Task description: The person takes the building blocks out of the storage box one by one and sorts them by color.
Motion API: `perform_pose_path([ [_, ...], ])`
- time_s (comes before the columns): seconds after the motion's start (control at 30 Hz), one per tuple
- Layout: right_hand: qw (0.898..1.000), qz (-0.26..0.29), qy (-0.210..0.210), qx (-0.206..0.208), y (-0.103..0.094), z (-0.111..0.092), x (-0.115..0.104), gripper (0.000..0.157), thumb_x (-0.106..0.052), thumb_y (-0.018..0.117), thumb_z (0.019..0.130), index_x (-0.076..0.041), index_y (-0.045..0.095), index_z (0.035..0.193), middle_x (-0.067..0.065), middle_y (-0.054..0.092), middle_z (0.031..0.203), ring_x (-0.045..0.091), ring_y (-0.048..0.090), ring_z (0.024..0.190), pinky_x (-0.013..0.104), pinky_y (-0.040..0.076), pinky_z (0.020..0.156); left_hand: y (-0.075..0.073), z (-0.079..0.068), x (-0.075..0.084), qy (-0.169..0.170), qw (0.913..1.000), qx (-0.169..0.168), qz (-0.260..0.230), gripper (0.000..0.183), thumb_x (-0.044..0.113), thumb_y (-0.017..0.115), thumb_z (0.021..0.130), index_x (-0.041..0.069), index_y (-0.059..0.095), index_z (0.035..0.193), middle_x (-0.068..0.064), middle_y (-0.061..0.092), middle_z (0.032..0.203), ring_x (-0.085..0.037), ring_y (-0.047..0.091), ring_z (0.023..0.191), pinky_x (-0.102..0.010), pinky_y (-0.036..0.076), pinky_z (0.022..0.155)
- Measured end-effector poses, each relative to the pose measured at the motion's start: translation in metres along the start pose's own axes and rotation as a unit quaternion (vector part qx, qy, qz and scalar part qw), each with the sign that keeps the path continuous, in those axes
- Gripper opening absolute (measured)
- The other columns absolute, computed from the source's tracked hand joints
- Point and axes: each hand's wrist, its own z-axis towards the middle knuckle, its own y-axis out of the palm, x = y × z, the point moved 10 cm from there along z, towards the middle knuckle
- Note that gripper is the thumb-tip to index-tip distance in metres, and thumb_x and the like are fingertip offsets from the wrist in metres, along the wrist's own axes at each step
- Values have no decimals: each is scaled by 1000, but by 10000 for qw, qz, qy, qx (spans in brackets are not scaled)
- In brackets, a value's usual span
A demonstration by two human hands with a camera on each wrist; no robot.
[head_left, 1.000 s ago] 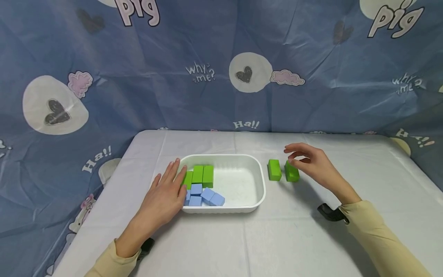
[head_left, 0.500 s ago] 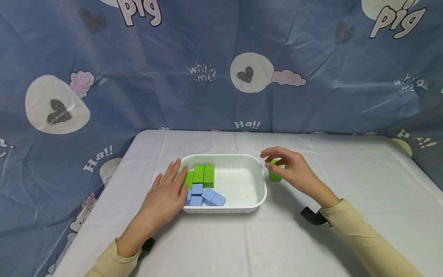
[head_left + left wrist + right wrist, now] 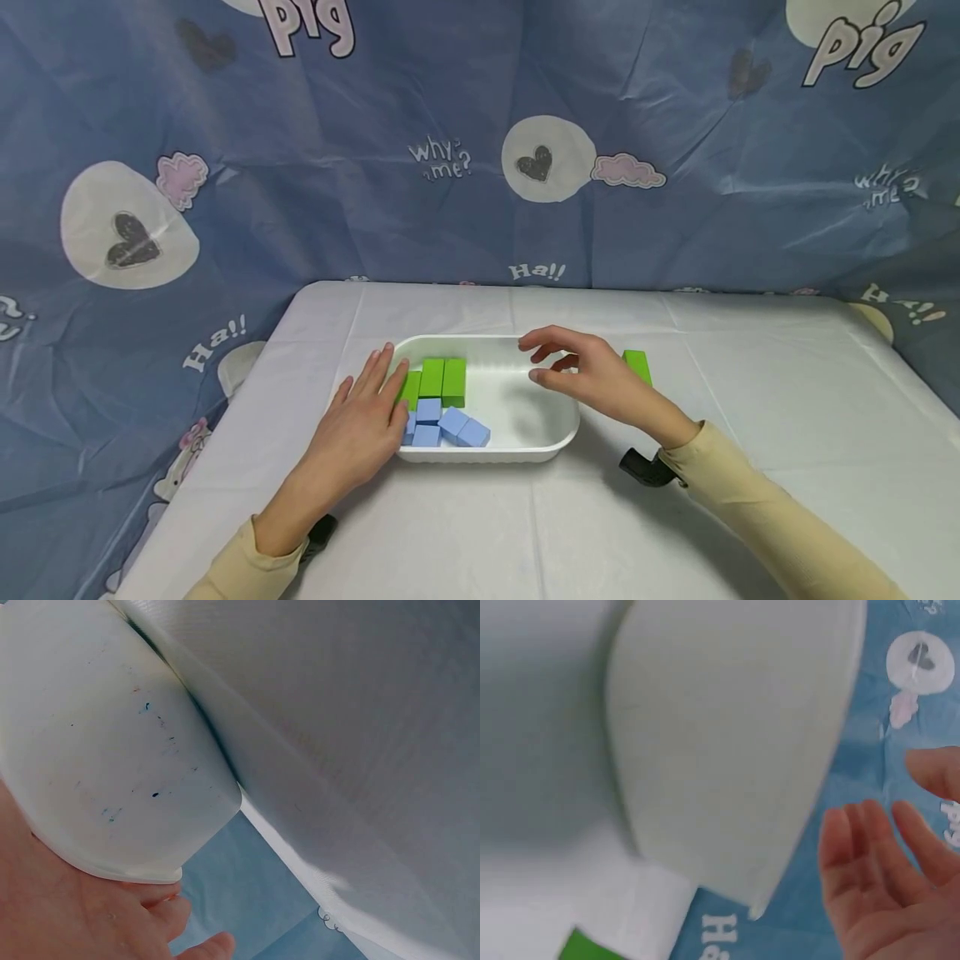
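Observation:
A white rectangular tray (image 3: 517,454) stands on the covered table with three green blocks (image 3: 431,379) and several pale blue blocks (image 3: 450,425) showing at its left end. My left hand (image 3: 360,429) lies with straight fingers along the tray's left rim, hiding part of the blocks there. Over the tray's right end hovers my right hand (image 3: 596,379), fingers loosely bent and apart from the thumb, nothing between them. In the right wrist view, that hand (image 3: 889,877) appears beside the tray's wall (image 3: 735,742). One green block (image 3: 637,367) shows outside the tray, behind the right hand.
A white cloth (image 3: 465,533) covers the table. Behind it hangs a blue printed curtain (image 3: 375,208). Black wrist cameras (image 3: 647,468) sit under both sleeves. The left wrist view shows the tray's outer side (image 3: 120,750) close up.
My right hand has moved left, from above the loose green blocks to the tray's right end. The left loose green block is now hidden behind it. My left hand stays put.

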Motion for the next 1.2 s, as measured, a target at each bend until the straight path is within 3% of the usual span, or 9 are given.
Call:
perform_pose_path([
  [0.23,9984,-310,-174,-445,11,16,-15,38,-11,73,88,-20,64,123,-6,64,118,11,62,103,34,52,86,0,0,-1,25,10000,32,-40,55,26,41,102,3,36,152,-14,13,163,-29,9,149,-61,16,112],
  [0.43,9969,-209,-269,-704,19,29,-23,38,-9,73,87,-16,64,123,-4,63,119,13,62,104,34,52,85,0,0,-1,54,10000,38,-61,55,26,39,102,4,36,152,-13,13,163,-29,9,149,-62,16,112],
  [0.6,9964,85,-110,-834,28,34,-14,39,-8,74,87,-13,63,124,-1,63,122,17,61,108,31,52,88,1,0,-1,64,10000,23,-15,55,27,38,103,4,35,152,-13,12,163,-28,9,149,-61,17,112],
  [0.8,9920,533,112,-1139,49,37,6,45,-8,72,88,-6,58,130,12,58,132,34,56,118,35,50,95,2,-1,-2,51,10000,29,-12,55,27,38,102,4,36,152,-14,13,163,-29,10,149,-61,17,112],
  [1.2,9925,508,181,-1100,76,43,16,50,-3,72,85,7,54,130,25,53,134,40,57,118,32,52,89,1,0,-1,47,10000,22,-34,55,27,40,102,3,36,152,-14,13,163,-29,9,149,-61,16,112],
])
